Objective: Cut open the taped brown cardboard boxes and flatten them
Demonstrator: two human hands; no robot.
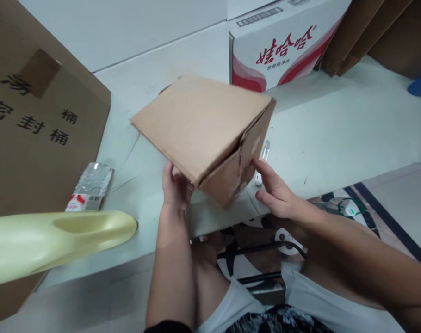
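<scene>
A plain brown cardboard box [203,125] is tilted in the air above the pale table, one end turned to the right. Its end flaps [236,169] show a dark gap along the seam and look blurred by motion. My left hand [177,187] is closed on the lower left edge, its fingers partly hidden under the box. At the right end, my right hand [275,192] touches the flap with its index fingertip, its thumb spread apart from the cardboard. Just behind that hand lies a slim white and grey tool [266,150], partly covered; its kind is unclear.
A large printed carton [47,115] stands at left, with a clear plastic bottle [92,182] beside it. A smooth pale yellow plastic piece [65,240] juts in below. Behind stand a white and red carton [283,51] and brown cardboard [373,32]. The table's front edge [342,185] runs near my lap.
</scene>
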